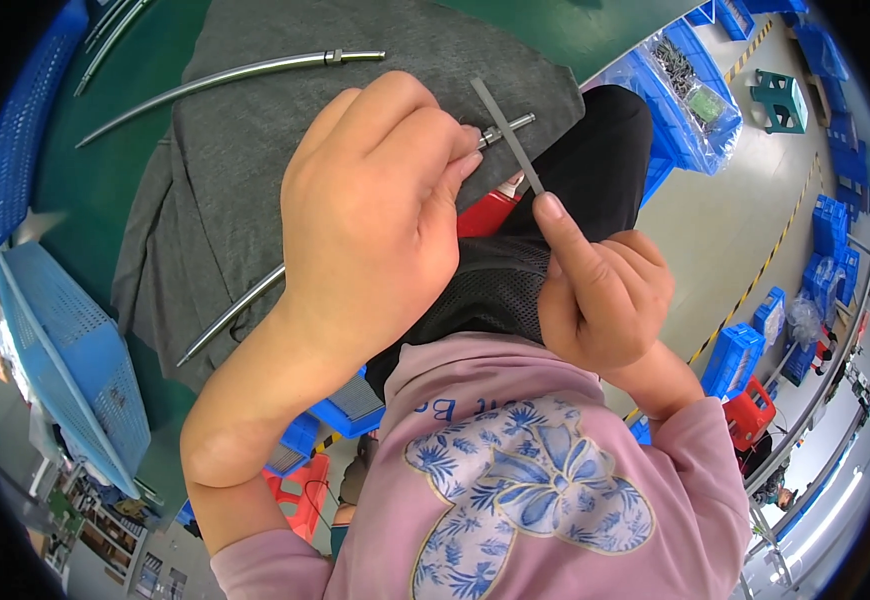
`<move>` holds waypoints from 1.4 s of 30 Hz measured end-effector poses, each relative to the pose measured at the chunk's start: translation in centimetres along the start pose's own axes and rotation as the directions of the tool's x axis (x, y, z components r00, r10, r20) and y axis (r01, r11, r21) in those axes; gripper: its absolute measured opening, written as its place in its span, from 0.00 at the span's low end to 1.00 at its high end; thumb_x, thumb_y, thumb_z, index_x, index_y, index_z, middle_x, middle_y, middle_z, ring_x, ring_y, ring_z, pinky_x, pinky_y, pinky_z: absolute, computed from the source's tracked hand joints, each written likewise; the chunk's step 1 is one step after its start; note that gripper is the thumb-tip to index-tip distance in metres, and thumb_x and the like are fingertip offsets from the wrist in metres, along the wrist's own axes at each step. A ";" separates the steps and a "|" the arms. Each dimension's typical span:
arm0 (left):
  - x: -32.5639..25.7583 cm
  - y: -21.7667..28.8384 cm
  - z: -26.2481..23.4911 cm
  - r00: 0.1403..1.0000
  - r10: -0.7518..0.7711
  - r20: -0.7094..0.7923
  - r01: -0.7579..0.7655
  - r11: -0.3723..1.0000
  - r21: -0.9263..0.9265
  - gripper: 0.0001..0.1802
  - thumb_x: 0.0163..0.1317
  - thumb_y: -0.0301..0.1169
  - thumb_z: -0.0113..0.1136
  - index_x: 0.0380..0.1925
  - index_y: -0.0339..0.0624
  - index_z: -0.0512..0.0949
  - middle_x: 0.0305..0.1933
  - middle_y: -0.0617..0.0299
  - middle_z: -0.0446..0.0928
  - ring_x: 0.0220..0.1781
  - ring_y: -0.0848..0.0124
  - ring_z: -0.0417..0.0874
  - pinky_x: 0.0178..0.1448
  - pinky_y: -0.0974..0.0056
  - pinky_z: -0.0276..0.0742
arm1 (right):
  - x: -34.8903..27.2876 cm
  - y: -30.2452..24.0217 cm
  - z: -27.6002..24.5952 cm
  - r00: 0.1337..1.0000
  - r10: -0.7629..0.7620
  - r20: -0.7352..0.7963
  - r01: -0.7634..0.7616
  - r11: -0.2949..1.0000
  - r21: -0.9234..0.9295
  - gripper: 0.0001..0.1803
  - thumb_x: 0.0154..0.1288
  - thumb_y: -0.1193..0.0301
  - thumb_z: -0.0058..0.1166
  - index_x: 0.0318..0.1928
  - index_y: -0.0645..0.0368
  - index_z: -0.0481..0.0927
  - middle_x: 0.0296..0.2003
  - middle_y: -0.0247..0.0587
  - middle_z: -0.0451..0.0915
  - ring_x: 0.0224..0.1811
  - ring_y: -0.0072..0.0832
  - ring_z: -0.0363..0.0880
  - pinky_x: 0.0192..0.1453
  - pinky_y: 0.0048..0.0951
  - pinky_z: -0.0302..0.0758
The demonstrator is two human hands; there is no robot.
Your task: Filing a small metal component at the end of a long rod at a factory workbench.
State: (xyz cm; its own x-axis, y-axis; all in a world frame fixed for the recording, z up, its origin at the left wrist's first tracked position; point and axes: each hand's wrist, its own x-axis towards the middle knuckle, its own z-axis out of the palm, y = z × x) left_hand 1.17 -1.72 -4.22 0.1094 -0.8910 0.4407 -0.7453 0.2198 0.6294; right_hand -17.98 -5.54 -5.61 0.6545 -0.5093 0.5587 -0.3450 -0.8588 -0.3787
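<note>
My left hand (380, 205) is closed, pinching a slim shiny metal tube (231, 314) near its stepped fitting end. That end pokes out past the thumb and forefinger; the tube's middle is hidden behind the hand and wrist. My right hand (610, 295) grips a thin, flat grey file (500, 122), its forefinger stretched along it. The file crosses the tube's fitting end and seems to touch it. A second, curved metal tube (225, 76) with a similar fitting lies on the grey cloth (235, 160), above my left hand.
The cloth covers part of a green table (545, 30). More metal tubes (113, 42) lie at the far left, near blue perforated baskets (75, 360). Right of my knee stands a blue bin (690, 95) with small metal parts in plastic. A green stool (780, 100) stands beyond it.
</note>
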 end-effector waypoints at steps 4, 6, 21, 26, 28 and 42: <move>0.0 0.0 0.1 1.000 0.000 -0.009 0.000 1.000 -0.005 0.07 0.48 0.16 0.65 0.28 0.35 0.78 0.26 0.59 0.72 0.26 0.66 0.74 0.29 0.67 0.68 | 0.3 0.0 -0.5 0.997 -0.006 0.076 0.007 1.000 -0.006 0.28 0.35 0.89 0.54 0.45 0.72 0.82 0.12 0.33 0.64 0.10 0.25 0.62 0.19 0.24 0.58; 0.0 -0.1 0.1 1.000 -0.003 -0.011 0.003 1.000 -0.011 0.07 0.48 0.16 0.65 0.27 0.35 0.78 0.26 0.59 0.72 0.26 0.66 0.74 0.29 0.67 0.68 | 0.3 0.0 -0.4 0.998 -0.013 0.068 0.013 1.000 -0.008 0.28 0.35 0.89 0.54 0.45 0.72 0.82 0.12 0.33 0.64 0.10 0.24 0.61 0.19 0.24 0.58; 0.0 -0.1 0.1 1.000 0.001 -0.021 -0.001 1.000 -0.012 0.08 0.47 0.15 0.65 0.27 0.35 0.78 0.26 0.59 0.71 0.25 0.66 0.74 0.29 0.67 0.68 | 0.4 -0.4 -1.0 0.995 -0.024 0.096 0.029 0.998 -0.051 0.30 0.34 0.89 0.52 0.46 0.72 0.82 0.12 0.32 0.61 0.10 0.23 0.60 0.20 0.24 0.57; 0.0 0.0 0.2 1.000 -0.006 -0.027 0.005 1.000 -0.017 0.08 0.46 0.15 0.65 0.26 0.35 0.78 0.26 0.59 0.72 0.26 0.66 0.74 0.29 0.67 0.68 | 0.8 -0.6 -1.3 0.992 -0.033 0.124 0.043 0.996 -0.074 0.30 0.34 0.88 0.52 0.46 0.71 0.82 0.12 0.32 0.61 0.10 0.23 0.61 0.20 0.24 0.58; 0.1 0.0 0.2 1.000 -0.008 -0.016 0.008 1.000 -0.013 0.08 0.47 0.15 0.65 0.26 0.35 0.77 0.26 0.59 0.72 0.26 0.66 0.74 0.29 0.68 0.69 | 1.4 -0.5 -0.9 0.992 -0.049 0.113 0.061 0.993 -0.102 0.30 0.33 0.87 0.52 0.46 0.69 0.83 0.12 0.31 0.62 0.10 0.22 0.62 0.20 0.23 0.60; 0.1 0.0 0.1 1.000 -0.025 -0.005 0.025 1.000 -0.002 0.07 0.47 0.14 0.64 0.25 0.33 0.76 0.26 0.58 0.72 0.25 0.64 0.74 0.30 0.67 0.70 | 1.2 -0.2 -0.6 0.979 -0.023 0.204 0.050 0.991 -0.128 0.28 0.42 0.85 0.55 0.50 0.67 0.81 0.14 0.32 0.66 0.12 0.24 0.64 0.22 0.25 0.61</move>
State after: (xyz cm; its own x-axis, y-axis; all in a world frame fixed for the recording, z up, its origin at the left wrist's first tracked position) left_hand 1.07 -1.83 -4.23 0.1309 -0.8943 0.4280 -0.7412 0.1984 0.6413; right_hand -17.49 -6.05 -4.46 0.7860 -0.4671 0.4051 -0.3948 -0.8834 -0.2525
